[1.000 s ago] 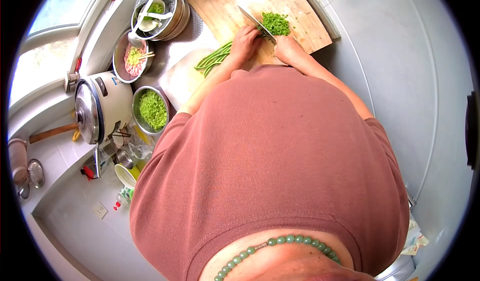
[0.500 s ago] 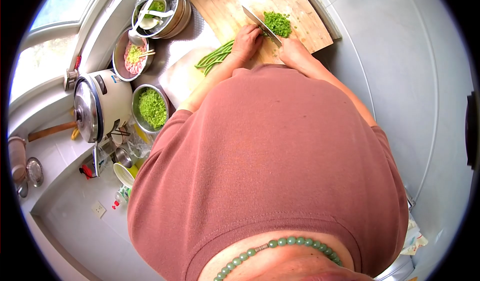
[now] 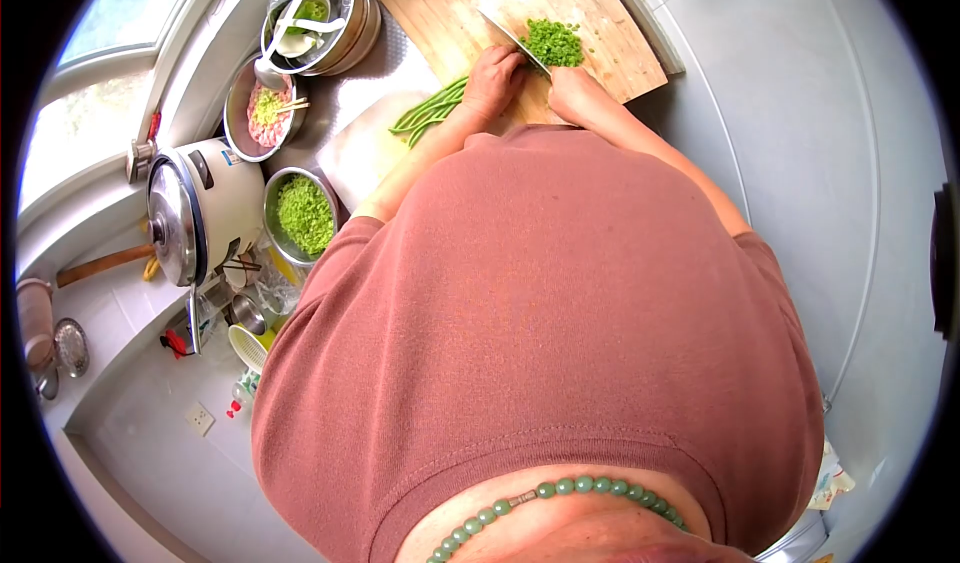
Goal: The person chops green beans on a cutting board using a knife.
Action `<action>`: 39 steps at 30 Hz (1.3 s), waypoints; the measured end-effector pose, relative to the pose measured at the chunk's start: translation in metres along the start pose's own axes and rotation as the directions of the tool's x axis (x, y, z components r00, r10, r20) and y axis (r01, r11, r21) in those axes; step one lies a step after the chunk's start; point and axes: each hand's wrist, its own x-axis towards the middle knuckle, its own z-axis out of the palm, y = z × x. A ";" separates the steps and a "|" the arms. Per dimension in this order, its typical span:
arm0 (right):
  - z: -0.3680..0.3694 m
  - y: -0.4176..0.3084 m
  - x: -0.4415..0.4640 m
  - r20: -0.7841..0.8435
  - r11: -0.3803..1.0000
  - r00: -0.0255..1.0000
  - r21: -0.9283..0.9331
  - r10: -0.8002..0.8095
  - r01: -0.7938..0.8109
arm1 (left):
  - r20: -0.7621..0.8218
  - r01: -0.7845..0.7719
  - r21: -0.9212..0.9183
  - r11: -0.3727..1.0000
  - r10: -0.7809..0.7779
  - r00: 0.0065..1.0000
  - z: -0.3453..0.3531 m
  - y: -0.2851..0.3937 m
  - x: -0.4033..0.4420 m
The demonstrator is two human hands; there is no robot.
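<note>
My right hand [image 3: 577,95] is closed round the handle of a kitchen knife [image 3: 513,40], its blade slanting up and left across the wooden cutting board [image 3: 440,3]. Close to the blade, my left hand [image 3: 494,79] has its fingers curled over a bunch of long green beans [image 3: 432,114]. The beans' far ends stick out to the left, past my wrist; the ends under the fingers are hidden. On the other side of the blade lies a heap of finely chopped green beans [image 3: 553,43], with a few loose bits around it.
Left of the board stand a bowl of chopped greens [image 3: 305,215], a bowl of minced meat [image 3: 262,140] with chopsticks, and stacked pots [image 3: 366,33] with a ladle on top. A lidded cooker [image 3: 215,198] is by the window. A wall [image 3: 800,83] rises on the right.
The knife and my right hand have shifted slightly left, nearer my left hand. The blade now lies at the heap's left edge. My left hand and the beans are nearly unmoved.
</note>
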 end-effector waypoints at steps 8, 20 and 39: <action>0.009 0.011 0.004 -0.050 1.000 0.999 0.026 -0.006 0.007 | -0.009 -0.013 -0.026 1.000 0.013 1.000 -0.007 0.002 -0.001; 0.013 0.014 0.006 -0.073 0.999 0.996 0.000 -0.043 0.043 | 0.007 0.029 0.003 1.000 -0.029 1.000 0.004 -0.004 -0.003; -0.009 0.010 -0.018 0.027 0.997 0.998 0.048 -0.063 0.062 | -0.003 0.050 0.061 0.997 -0.050 0.999 0.004 0.001 -0.003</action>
